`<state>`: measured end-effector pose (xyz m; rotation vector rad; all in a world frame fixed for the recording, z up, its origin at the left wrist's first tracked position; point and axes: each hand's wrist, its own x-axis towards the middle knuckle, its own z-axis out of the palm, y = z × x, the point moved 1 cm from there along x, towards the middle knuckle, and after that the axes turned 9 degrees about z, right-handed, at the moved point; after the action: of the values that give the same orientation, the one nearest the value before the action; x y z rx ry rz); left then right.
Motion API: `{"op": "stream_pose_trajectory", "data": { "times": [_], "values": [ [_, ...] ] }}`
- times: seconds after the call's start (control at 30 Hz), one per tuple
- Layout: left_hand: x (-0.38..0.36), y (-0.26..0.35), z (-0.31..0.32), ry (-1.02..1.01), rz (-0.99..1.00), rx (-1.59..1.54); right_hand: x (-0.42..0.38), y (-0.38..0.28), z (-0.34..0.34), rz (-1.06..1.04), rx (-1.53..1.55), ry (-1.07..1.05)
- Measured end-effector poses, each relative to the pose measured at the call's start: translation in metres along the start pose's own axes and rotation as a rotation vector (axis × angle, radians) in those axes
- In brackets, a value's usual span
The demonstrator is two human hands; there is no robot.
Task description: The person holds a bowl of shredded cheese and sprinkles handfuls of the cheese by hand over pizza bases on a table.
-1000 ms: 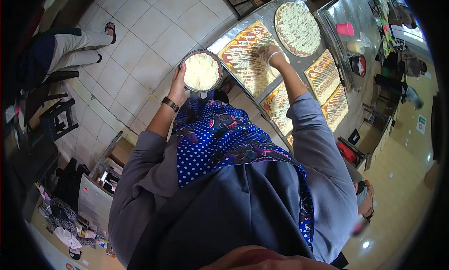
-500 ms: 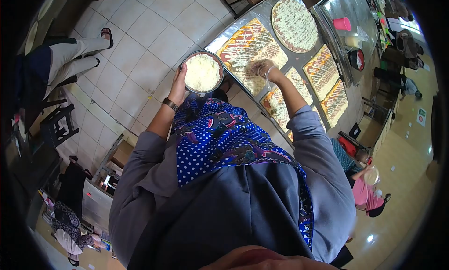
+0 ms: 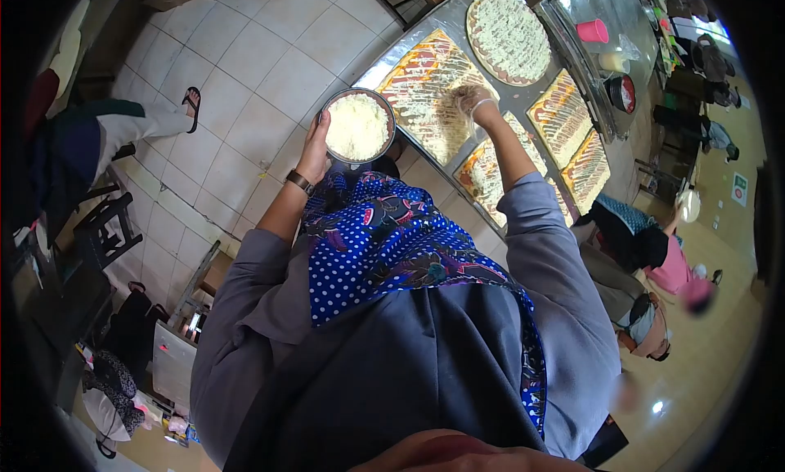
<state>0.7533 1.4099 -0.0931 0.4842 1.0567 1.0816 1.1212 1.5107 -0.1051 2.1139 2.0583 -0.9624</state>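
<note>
Gripping a bowl of grated cheese (image 3: 356, 126), the left hand (image 3: 314, 147) is raised; the right hand (image 3: 472, 98) is cupped loosely over a rectangular pizza (image 3: 429, 92) on the counter (image 3: 523, 92)

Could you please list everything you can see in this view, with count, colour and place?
Bowl of grated cheese: one, metal with white cheese, held over the floor beside the counter.
Rectangular pizzas: about four, red sauce with pale cheese, on the counter.
Round pizza: one, pale, far end of the counter.
Cup: one, pink, on the far metal surface.
Counter: one, steel.
Left hand: grips the bowl's rim.
Right hand: gloved, over the nearest rectangular pizza.
</note>
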Motion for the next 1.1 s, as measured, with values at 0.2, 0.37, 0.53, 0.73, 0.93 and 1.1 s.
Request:
{"op": "stream_pose_trajectory", "data": {
  "times": [0.2,0.37,0.53,0.73,0.93,1.1],
  "values": [
    [0.008,-0.004,0.007,-0.024,-0.013,-0.002,0.004,-0.002,-0.016,0.048,-0.185,0.066],
    [0.019,-0.012,0.022,-0.025,-0.003,0.028,-0.018,-0.029,-0.030,0.107,-0.261,0.178],
    [0.037,-0.027,0.051,-0.091,0.019,0.023,-0.047,-0.122,-0.017,-0.562,0.098,0.195],
    [0.037,-0.010,0.090,-0.063,-0.002,-0.015,-0.061,-0.177,0.000,-0.072,-0.474,-0.150],
    [0.049,-0.031,0.096,-0.103,0.031,0.103,-0.027,-0.134,0.002,-0.252,-0.061,-0.354],
    [0.059,-0.022,0.101,-0.127,0.077,0.117,-0.013,-0.069,-0.023,-0.156,0.696,-0.336]
  ]
}}
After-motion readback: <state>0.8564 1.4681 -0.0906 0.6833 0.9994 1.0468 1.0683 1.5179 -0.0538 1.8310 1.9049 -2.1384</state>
